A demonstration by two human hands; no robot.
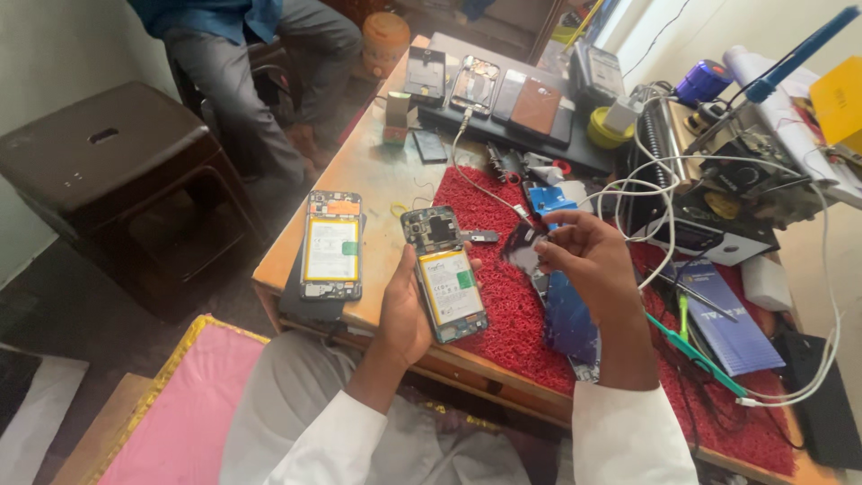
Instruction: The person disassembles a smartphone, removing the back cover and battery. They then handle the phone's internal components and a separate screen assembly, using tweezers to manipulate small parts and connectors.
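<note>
**Opened Phone Held Over the Red Mat: Hand and Part Positions**

At the far left of the frame, a dark brown stool (pixel 117 153) is standing on the floor, apart from the work. Above it, at the upper left, a seated person's legs (pixel 260 81) are showing beside the desk (pixel 377 171).

At the left edge of the desk, a second opened phone (pixel 331 244) is lying flat with its battery facing up, apparently parked within easy reach.

Left of centre, the left hand (pixel 406 310) is cradling the opened phone (pixel 444 274) from below, fingers wrapping its edges and the thumb resting on its left side. The phone is tilting toward the camera, probably to keep the battery and board readable.

Just right of centre, the right hand (pixel 588 260) is hovering over the red mat (pixel 503 305), fingertips pinching together near a small dark part; whether they are actually gripping it cannot be told. The mat is likely there to stop small parts rolling away.

Along the upper centre, a row of phones (pixel 489 90) is lying on a dark tray. At the right, white cables (pixel 660 193) are looping over equipment, and green tweezers (pixel 696 355) are lying on the mat.
</note>
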